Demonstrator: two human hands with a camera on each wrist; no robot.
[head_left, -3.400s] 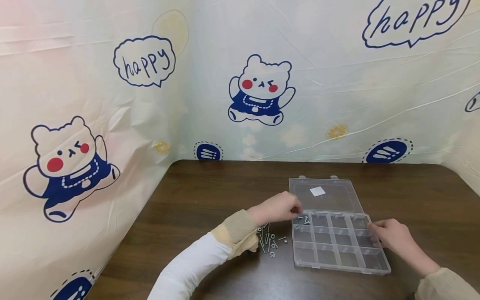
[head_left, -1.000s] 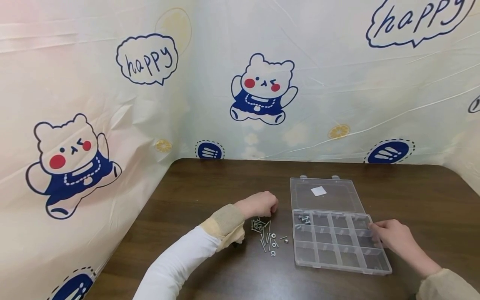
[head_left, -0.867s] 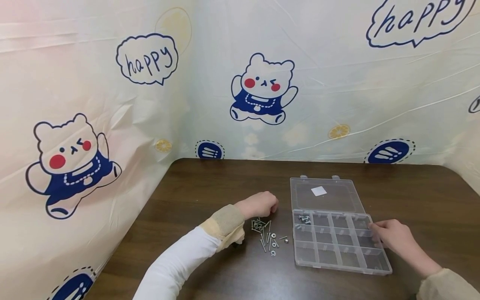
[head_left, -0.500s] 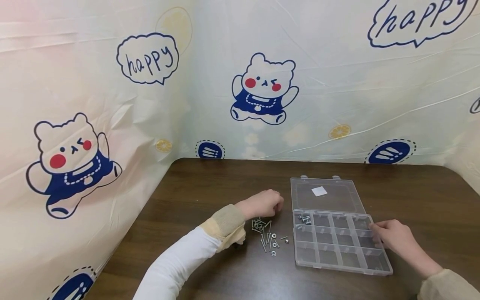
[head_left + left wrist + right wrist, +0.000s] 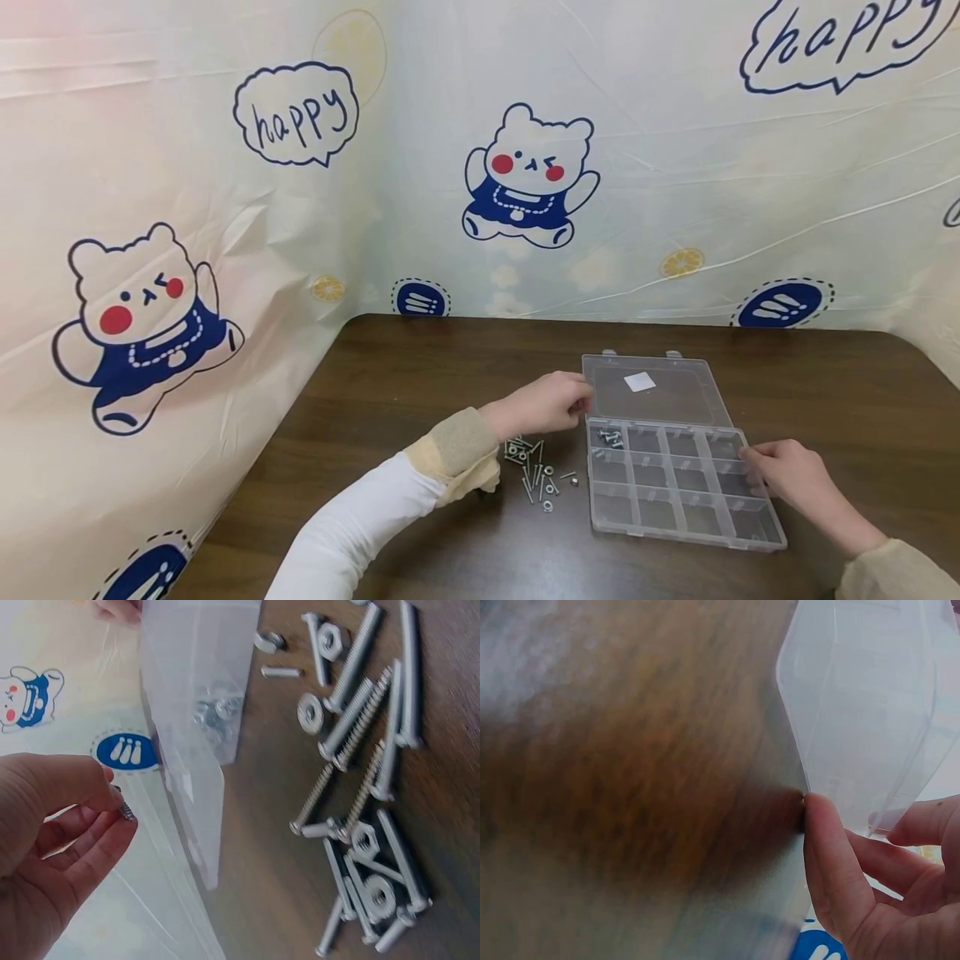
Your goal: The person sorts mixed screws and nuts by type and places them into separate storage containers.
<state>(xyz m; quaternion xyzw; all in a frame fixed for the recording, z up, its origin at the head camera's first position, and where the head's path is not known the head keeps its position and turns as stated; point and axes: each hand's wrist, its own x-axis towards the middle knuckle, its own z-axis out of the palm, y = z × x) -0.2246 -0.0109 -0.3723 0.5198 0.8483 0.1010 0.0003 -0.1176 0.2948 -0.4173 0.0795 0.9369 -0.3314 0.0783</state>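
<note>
My left hand [image 5: 543, 403] is raised beside the lid's left edge. In the left wrist view its thumb and fingers pinch a small threaded screw [image 5: 127, 812], only its tip end showing. A clear plastic compartment box [image 5: 651, 510] lies with its lid [image 5: 675, 396] folded back on the table. Several short screws [image 5: 611, 438] sit in its far-left compartment. My right hand [image 5: 787, 468] grips the box's right side; the right wrist view shows thumb and fingers at the wall [image 5: 855, 727]. Left of the box is a pile of loose bolts, screws and nuts [image 5: 365, 841].
The brown wooden table [image 5: 450, 358] holds the box and the loose hardware. A small nut [image 5: 574, 481] and a short pin-like screw [image 5: 567, 475] lie close to the box's left wall. A printed cloth backdrop [image 5: 420, 192] stands behind the table.
Earlier my left hand was over the far-left compartment, then moved left beyond the pile. Now it has come right again towards the lid. My right hand keeps its hold on the box.
</note>
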